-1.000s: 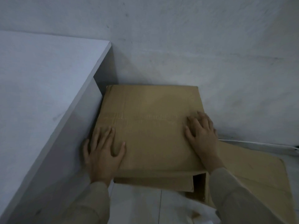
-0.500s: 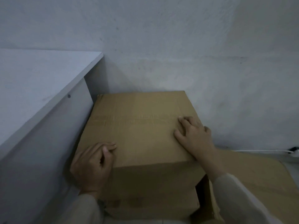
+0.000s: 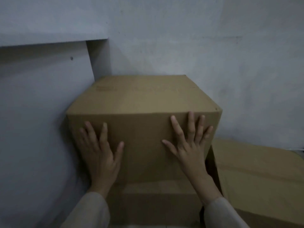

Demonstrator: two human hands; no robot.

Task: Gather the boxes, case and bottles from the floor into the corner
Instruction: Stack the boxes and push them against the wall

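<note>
A large brown cardboard box stands in the corner, tight against the white cabinet side on its left and close to the back wall. It sits on top of a lower cardboard box. My left hand lies flat on the left part of the upper box's front face, fingers spread. My right hand presses flat on the right part of the same face, fingertips near the top edge. A second, lower cardboard box lies to the right. No case or bottles are in view.
The white cabinet side fills the left, with its top above. The pale wall runs behind and to the right. A thin white cable lies at the wall's foot, far right.
My view has dropped lower. Both hands moved from the box's top to its front face and now lie flat with spread fingers; the left hand's fingers, curled half a second ago, are straight.
</note>
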